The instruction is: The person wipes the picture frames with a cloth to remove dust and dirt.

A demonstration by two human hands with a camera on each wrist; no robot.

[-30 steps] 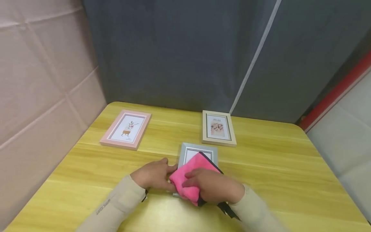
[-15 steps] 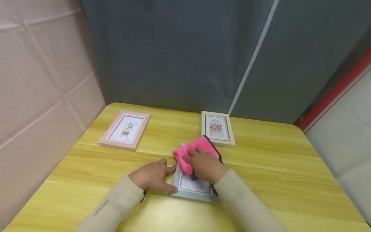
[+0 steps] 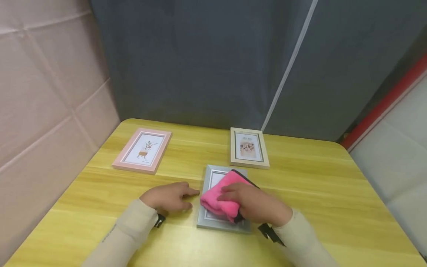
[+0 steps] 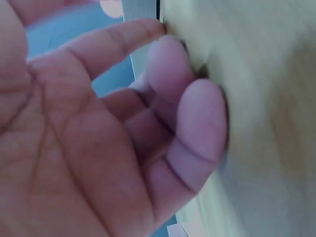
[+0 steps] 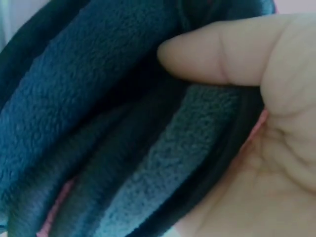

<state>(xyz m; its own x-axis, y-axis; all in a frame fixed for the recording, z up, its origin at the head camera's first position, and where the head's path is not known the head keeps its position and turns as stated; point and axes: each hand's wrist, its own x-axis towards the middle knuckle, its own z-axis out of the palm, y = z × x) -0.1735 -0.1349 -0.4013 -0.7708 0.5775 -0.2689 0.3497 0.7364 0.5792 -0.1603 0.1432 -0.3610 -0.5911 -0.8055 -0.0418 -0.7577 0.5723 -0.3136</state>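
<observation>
A grey picture frame (image 3: 222, 225) lies flat on the table, partly hidden under a folded pink cloth (image 3: 213, 198). My right hand (image 3: 258, 204) grips the cloth against the frame's face. In the right wrist view the thumb (image 5: 212, 54) presses into dark grey folds of the cloth (image 5: 168, 143), whose other side is pink. Just left of the frame, my left hand (image 3: 168, 196) rests on the table holding nothing, index finger pointing at the frame's left edge. Up close in the left wrist view, its fingers (image 4: 200, 121) are loosely bent near the wood.
At the back left lies a pink picture frame (image 3: 133, 148) with a plant drawing. A cream picture frame (image 3: 265, 148) with a floral picture lies behind the grey one. A dark panel (image 3: 193, 66) stands along the wooden table's (image 3: 320, 193) far edge.
My right hand slid the cloth up to the grey frame's far end, then back down to its middle. My left hand moved off the frame's left edge, slightly leftward.
</observation>
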